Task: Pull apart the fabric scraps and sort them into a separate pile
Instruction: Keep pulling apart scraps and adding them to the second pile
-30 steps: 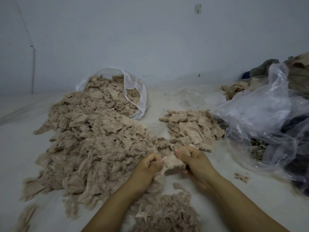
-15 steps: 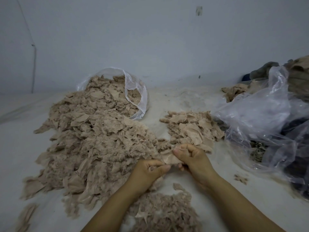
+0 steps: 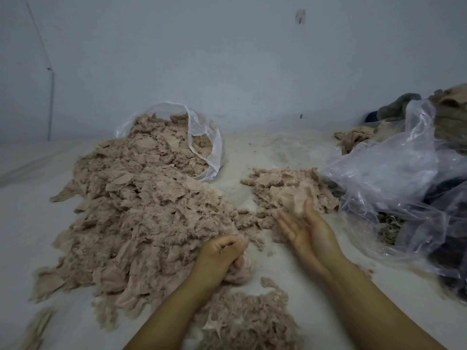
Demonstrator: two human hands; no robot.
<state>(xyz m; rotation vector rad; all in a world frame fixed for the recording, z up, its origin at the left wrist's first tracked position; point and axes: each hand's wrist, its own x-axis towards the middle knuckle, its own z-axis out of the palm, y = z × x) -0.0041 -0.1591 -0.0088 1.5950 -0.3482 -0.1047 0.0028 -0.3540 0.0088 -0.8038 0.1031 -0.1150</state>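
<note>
Tossing looks like the step in hand: the right hand [image 3: 307, 233] lies palm up with fingers straight and apart, and a pale scrap [image 3: 300, 202] sits blurred at its fingertips, touching or just leaving them; I cannot tell which. That scrap lies at 12 o'clock from the right hand, directly over the near edge of the sorted pile [image 3: 288, 189], so the release needs almost no further reach. The left hand [image 3: 222, 253] is curled tight round a wad of fluffy fibre [image 3: 242, 265] at the near right edge of the big unsorted heap [image 3: 141, 213], which spreads toward 10 o'clock from it, back to the open clear bag [image 3: 202, 145]. The 2 hands are well apart. A smaller fluffy pile [image 3: 247, 322] lies on the tabletop [image 3: 290, 152] at 6 o'clock, between the forearms, just below the left hand, so that hand is the nearer one to drop its wad there. Crumpled plastic [image 3: 394, 173] crowds the sorted pile's right side.
</note>
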